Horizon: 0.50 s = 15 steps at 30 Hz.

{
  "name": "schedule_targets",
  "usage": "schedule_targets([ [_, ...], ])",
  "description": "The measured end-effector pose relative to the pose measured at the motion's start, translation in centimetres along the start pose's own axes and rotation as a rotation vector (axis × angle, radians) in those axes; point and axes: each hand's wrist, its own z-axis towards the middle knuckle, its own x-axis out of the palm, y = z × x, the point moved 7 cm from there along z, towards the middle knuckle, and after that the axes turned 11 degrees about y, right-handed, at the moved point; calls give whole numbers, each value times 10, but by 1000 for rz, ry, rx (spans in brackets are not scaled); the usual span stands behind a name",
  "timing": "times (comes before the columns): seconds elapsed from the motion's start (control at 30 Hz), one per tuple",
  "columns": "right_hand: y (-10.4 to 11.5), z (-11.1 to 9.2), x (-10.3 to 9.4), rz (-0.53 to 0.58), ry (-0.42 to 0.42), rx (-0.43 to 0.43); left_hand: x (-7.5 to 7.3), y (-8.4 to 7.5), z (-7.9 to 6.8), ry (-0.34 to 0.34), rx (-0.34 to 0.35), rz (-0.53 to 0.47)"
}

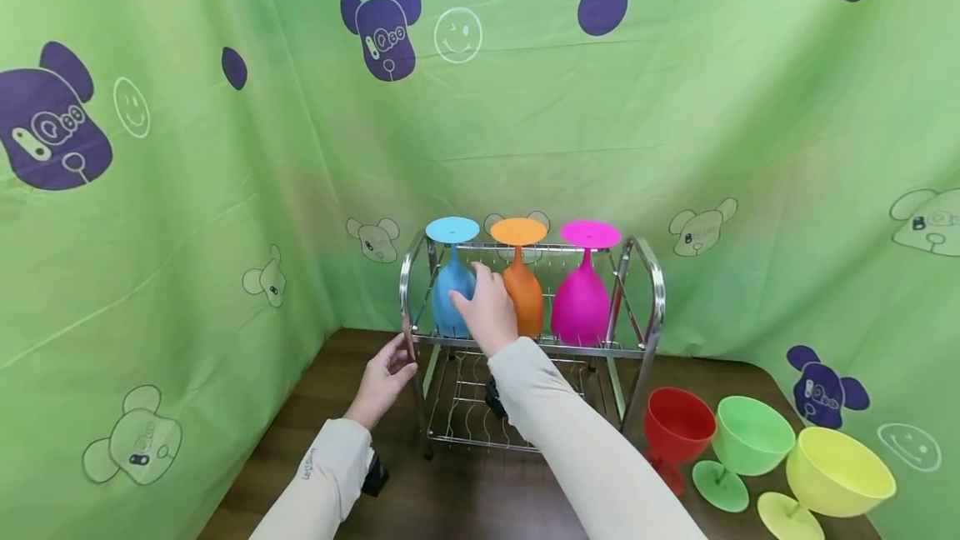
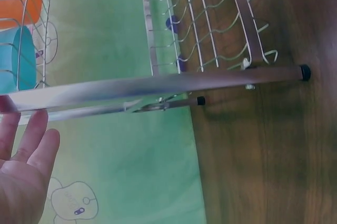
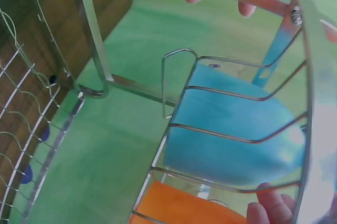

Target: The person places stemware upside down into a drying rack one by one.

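Observation:
A blue goblet (image 1: 450,298), an orange goblet (image 1: 525,298) and a magenta goblet (image 1: 581,307) stand upside down on the upper tier of a metal rack (image 1: 525,350), feet upward. My right hand (image 1: 487,311) reaches over the front rail, thumb and fingers spread apart close beside the blue goblet and overlapping the orange one. In the right wrist view its fingertips (image 3: 268,203) are near the blue goblet's lower edge, by a rack wire. My left hand (image 1: 381,382) holds the rack's left post, fingers and thumb on either side of it.
Right of the rack, a red goblet (image 1: 678,423), a green goblet (image 1: 752,436) and a yellow goblet (image 1: 840,473) stand upright on the dark wooden table (image 1: 480,507). The rack's lower wire tier (image 1: 480,432) holds no goblets. Green patterned cloth (image 1: 525,123) hangs behind.

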Motion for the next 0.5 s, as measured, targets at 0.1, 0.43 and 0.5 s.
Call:
schedule_targets([
  [0.1,5,-7,-9,-14,-16,-64,-2,-3,0,-5,10,4],
  [0.43,23,-39,-33,-224,-57,-230,-8,-10,-13,42,-66,36],
  [0.5,23,-45,-36,-238,-60,-258,-10,-11,-16,48,-67,27],
])
